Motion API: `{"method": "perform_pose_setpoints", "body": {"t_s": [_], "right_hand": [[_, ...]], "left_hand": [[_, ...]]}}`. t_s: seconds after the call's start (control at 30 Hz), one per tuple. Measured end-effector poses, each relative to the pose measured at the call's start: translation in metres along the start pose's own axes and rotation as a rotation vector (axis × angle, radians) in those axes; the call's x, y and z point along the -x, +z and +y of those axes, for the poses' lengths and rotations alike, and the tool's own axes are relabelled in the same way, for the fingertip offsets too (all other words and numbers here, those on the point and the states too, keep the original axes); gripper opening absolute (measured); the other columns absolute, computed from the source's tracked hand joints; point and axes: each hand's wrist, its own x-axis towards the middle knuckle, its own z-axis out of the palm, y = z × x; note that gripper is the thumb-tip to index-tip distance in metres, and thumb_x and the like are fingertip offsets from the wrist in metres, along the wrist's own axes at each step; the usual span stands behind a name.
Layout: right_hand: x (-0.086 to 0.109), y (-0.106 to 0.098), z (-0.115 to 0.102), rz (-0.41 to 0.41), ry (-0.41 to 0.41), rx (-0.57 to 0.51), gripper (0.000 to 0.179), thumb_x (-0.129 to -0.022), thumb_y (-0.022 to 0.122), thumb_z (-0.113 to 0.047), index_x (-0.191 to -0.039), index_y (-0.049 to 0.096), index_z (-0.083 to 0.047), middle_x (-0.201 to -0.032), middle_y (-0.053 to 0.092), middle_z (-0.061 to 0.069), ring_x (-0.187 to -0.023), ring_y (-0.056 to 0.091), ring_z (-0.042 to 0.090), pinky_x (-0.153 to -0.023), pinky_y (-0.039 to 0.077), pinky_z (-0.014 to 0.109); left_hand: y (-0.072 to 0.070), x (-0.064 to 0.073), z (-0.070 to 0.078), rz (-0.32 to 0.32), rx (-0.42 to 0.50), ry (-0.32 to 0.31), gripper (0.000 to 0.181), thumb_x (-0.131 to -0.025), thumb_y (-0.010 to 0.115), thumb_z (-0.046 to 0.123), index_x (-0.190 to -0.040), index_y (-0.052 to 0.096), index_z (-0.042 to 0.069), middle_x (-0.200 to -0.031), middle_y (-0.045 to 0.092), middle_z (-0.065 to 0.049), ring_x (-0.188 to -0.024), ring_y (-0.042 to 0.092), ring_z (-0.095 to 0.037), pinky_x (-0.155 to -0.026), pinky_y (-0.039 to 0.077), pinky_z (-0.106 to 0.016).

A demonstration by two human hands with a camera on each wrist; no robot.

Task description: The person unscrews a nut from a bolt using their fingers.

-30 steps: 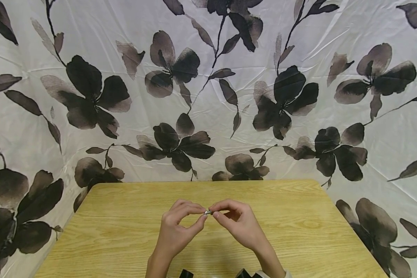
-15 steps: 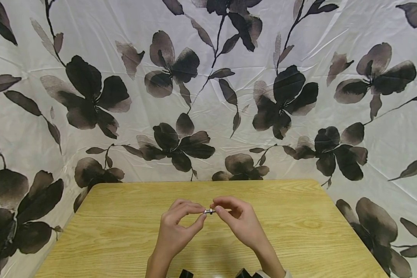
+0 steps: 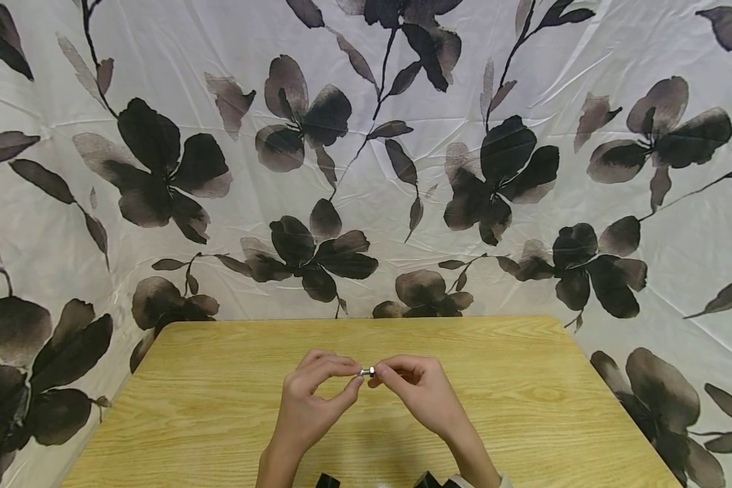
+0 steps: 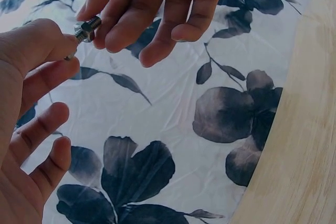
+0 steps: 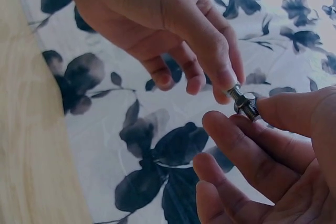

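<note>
A small silver bolt with a hex nut on its thread is held in the air between both hands, above the table in the head view. My left hand pinches one end of the bolt between thumb and forefinger, which hide that end. The thumb and forefinger of my right hand are at the nut, around the threaded end that sticks out past it. In the left wrist view the nut shows between the two hands' fingertips. The other fingers of both hands are loosely bent.
A wooden table with a light grain lies under the hands. Behind it and at its sides hangs white cloth printed with dark flowers. Black parts show at the bottom edge of the head view.
My right forefinger has gone from above the bolt to below it, while the thumb slid over the nut side. The nut, covered at first, now shows. My left hand stays put.
</note>
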Motion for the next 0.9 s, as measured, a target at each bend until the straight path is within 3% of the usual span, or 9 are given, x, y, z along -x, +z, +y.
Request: {"method": "perform_pose_setpoints", "body": {"t_s": [0.47,0.63,0.9], "right_hand": [[0.0004,0.0009,-0.0028,0.006,-0.008,0.003,0.021,-0.101,0.068,-0.024,-0.113,0.077,-0.009,-0.108,0.076,0.012,-0.097,0.073,0.02,-0.084,0.059,0.029],[0.0007,0.0016,-0.0015,0.014,-0.05,0.005,0.02,-0.099,0.07,-0.018,-0.114,0.075,-0.005,-0.107,0.075,0.014,-0.094,0.072,0.016,-0.082,0.059,0.029],[0.0012,0.0026,-0.0004,0.008,-0.108,-0.056,0.021,-0.099,0.069,-0.013,-0.118,0.073,-0.004,-0.116,0.072,0.016,-0.102,0.071,0.016,-0.085,0.06,0.03]], "left_hand": [[-0.001,0.0001,0.0002,-0.012,-0.014,-0.005,0.031,-0.076,0.084,-0.007,-0.096,0.08,0.015,-0.093,0.078,-0.002,-0.09,0.065,-0.016,-0.083,0.053,-0.018],[-0.0012,0.0007,0.0006,-0.016,-0.008,-0.021,0.031,-0.076,0.084,-0.008,-0.096,0.079,0.016,-0.093,0.078,-0.001,-0.09,0.065,-0.016,-0.082,0.053,-0.018],[-0.0011,0.0014,0.0005,-0.017,-0.008,-0.041,0.03,-0.077,0.083,-0.008,-0.095,0.079,0.016,-0.093,0.078,-0.001,-0.09,0.065,-0.015,-0.082,0.053,-0.019]]}}
